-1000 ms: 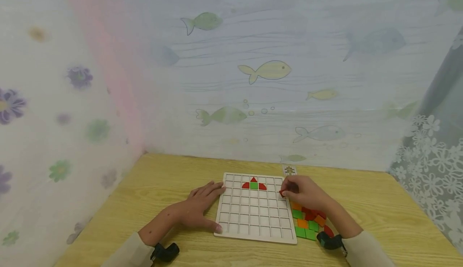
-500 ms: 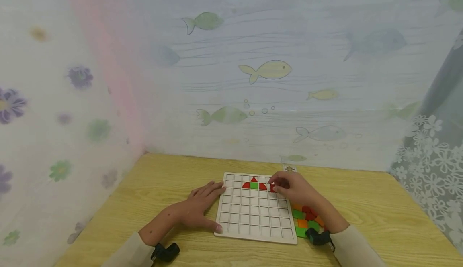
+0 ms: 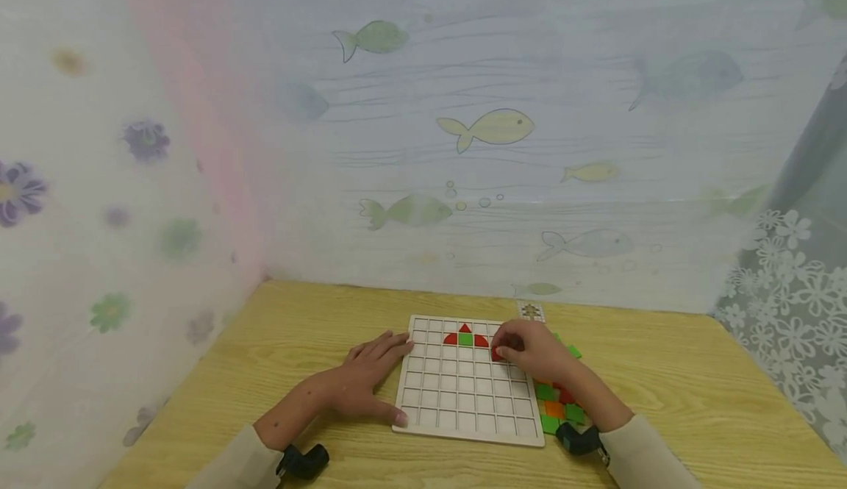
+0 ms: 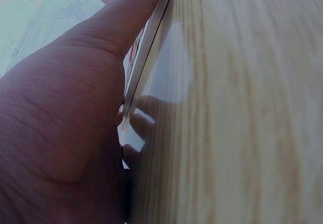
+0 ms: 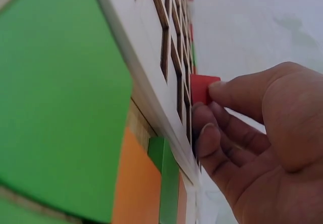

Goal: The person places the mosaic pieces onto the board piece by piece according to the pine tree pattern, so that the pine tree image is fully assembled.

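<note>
A white grid board lies on the wooden table. Near its top sit a red triangle, a green square and a red rounded piece on either side of the square. My right hand pinches a red piece over the right part of the board; the right wrist view shows this red piece between thumb and fingers, close to the grid. My left hand rests at the board's left edge, fingers relaxed, thumb on the lower left corner.
Green, orange and red pieces lie right of the board, partly hidden under my right forearm. A small patterned card lies behind the board's top right corner. A printed curtain hangs behind the table.
My right hand has moved left from the board's right edge with the red piece, then slightly down towards the viewer. My left hand has stayed in place.
</note>
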Demonstrator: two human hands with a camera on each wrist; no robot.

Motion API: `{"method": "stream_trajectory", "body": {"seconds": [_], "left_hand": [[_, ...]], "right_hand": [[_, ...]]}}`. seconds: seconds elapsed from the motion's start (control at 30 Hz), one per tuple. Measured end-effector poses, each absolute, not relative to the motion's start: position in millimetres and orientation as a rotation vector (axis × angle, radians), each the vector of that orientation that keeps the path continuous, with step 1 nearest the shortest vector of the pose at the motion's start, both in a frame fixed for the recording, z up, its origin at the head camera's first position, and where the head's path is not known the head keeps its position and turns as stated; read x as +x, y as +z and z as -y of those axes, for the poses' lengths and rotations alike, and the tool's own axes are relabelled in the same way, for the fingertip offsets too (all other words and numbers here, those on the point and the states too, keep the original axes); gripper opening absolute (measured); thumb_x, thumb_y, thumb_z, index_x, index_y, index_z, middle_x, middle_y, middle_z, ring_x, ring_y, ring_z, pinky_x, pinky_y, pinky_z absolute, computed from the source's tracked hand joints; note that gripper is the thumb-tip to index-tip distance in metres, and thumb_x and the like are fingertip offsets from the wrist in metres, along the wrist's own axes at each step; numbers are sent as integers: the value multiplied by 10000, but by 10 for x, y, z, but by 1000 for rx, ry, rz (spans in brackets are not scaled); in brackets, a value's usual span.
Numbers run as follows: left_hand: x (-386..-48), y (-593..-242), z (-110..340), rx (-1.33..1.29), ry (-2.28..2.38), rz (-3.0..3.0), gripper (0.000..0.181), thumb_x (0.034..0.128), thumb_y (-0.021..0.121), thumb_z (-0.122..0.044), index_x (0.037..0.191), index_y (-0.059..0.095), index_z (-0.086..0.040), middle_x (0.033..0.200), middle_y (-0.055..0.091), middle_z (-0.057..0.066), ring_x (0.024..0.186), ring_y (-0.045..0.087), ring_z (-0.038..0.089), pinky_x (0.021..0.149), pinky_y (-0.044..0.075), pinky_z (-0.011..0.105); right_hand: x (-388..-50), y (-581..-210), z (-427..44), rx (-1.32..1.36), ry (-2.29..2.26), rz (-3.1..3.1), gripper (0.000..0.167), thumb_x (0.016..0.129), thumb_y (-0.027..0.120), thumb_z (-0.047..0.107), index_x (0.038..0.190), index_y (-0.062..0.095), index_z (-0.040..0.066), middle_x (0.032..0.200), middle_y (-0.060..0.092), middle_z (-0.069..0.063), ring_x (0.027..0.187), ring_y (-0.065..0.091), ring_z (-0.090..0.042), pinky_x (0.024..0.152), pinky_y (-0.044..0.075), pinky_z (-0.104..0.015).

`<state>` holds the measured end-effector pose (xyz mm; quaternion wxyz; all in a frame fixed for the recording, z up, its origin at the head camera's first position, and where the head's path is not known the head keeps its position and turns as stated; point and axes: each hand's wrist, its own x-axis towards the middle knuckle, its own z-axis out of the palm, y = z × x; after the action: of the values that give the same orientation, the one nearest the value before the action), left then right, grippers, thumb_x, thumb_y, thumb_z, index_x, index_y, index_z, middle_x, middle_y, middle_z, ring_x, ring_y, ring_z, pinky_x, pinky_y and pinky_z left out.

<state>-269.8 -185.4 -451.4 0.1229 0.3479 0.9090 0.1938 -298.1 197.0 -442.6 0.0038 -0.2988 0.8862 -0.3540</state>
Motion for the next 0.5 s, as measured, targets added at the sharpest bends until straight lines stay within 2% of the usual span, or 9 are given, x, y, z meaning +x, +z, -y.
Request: {"method": "stream_trajectory", "body": {"seconds": [0.23,0.5], "left_hand": [[-2690,-4508,1856,1020,569,-2653,1162,865,725,-758,1727,162,-220,1792,68,8,1648,-10,347,1222,131,698],[-2686,-4502,1851,1017,577,-2650,1160,865,725,-757,1727,161,-224,1793,67,3,1648,-16,343,1223,128,694]], "right_hand": [[-2958,-4411,-1926,-866,-1079,-2833,60,1017,725,97,978,750,135,911,689,75,777,611,-63,721,539,-282],[-2949,-4415,-1907,-875,-1042,-2866,95,1006,729,90,939,750,154,867,675,86,726,575,-49,677,518,-275]]}}
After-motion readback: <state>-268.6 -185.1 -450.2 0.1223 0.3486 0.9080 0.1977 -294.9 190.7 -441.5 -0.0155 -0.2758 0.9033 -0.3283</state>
